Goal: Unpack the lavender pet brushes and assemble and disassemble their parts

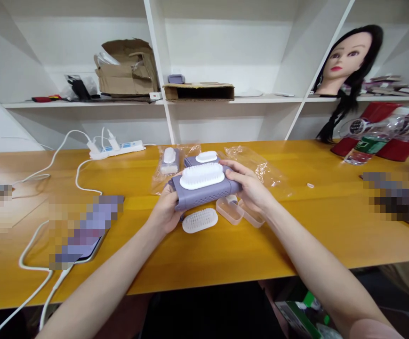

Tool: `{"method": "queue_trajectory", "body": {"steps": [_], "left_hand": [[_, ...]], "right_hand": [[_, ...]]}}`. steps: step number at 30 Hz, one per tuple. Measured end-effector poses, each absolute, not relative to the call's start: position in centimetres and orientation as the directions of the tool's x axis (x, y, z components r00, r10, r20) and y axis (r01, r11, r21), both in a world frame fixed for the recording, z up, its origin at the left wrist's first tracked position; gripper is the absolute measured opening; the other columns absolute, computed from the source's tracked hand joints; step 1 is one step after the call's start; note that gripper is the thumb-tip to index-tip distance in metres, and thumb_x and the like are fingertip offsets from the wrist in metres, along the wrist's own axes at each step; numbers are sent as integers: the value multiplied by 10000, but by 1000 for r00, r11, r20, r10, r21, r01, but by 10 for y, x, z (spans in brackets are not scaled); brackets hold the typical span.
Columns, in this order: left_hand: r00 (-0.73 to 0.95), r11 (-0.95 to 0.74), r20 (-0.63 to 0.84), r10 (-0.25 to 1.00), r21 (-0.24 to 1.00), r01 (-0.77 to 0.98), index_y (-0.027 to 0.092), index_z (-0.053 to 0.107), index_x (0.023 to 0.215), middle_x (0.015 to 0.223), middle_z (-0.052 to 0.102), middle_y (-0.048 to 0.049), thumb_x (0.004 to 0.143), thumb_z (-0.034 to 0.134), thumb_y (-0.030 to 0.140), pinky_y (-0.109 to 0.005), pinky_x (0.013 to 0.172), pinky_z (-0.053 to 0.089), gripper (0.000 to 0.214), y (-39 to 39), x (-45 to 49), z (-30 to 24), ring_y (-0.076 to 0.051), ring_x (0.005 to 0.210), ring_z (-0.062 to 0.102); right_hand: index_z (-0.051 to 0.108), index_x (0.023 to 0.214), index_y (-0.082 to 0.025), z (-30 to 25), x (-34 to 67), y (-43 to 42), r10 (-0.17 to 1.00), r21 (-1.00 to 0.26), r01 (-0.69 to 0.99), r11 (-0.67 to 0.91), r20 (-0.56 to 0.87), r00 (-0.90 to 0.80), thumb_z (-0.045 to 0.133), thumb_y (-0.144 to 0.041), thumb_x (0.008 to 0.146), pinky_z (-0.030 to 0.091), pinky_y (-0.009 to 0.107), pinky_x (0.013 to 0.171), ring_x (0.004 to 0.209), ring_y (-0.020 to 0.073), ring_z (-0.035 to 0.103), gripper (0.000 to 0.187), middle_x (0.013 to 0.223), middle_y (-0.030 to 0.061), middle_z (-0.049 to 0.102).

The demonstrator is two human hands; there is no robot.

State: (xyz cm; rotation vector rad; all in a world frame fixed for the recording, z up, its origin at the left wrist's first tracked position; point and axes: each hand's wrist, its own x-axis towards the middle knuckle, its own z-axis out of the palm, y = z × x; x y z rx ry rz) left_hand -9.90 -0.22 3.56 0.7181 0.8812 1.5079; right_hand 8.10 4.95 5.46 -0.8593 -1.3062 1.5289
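Lilac perforated plastic case (204, 197), long axis running roughly left to right across the view, right end slightly higher, held between both hands over the yellow wooden table (204, 254), straight ahead of the body. Contact with the tabletop: cannot tell. Left hand (165, 210) cupped around the lower left end, fingers hidden behind the case. Right hand (248, 186) closed on the right end, fingers (230, 172) curled over the top, just beside the white bristle brush (202, 175) lying along the case. Right hand nearer the brush; neither hand spread wide. Just below the case, a second white brush (200, 220), with two translucent pink plastic trays (229, 210) close to the right hand. Behind, another lilac piece (193, 162) topped by a small white brush (206, 157), beside clear plastic bags (167, 162).
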Motion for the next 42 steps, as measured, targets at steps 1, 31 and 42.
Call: {"method": "queue_trajectory", "body": {"steps": [1, 31, 42], "left_hand": [[-101, -7, -56, 993, 847, -532, 208, 639, 998, 990, 718, -33, 564, 733, 145, -305, 795, 543, 448, -4, -98, 37, -235, 967, 659], [45, -72, 110, 993, 861, -504, 233, 633, 1140, 1121, 700, -60, 665, 726, 243, -333, 916, 496, 484, -12, -90, 13, -257, 1080, 633], [56, -21, 61, 997, 841, -540, 231, 629, 1136, 1108, 706, -68, 654, 728, 328, -350, 871, 518, 501, -14, -84, 13, -275, 1060, 646]], "right_hand": [[620, 1016, -233, 55, 81, 49, 939, -979, -201, -23, 48, -340, 714, -272, 653, 390, 226, 537, 686, 113, 462, 378, 950, 10, 574], [644, 881, -223, 28, 86, 32, 942, -979, -134, 151, 184, -281, 558, -284, 732, 405, 272, 648, 785, 170, 556, 182, 906, 4, 653], [670, 866, -216, 23, 87, 34, 950, -984, -86, 155, 172, -259, 554, -297, 741, 402, 273, 631, 794, 182, 564, 190, 895, 7, 668]]}}
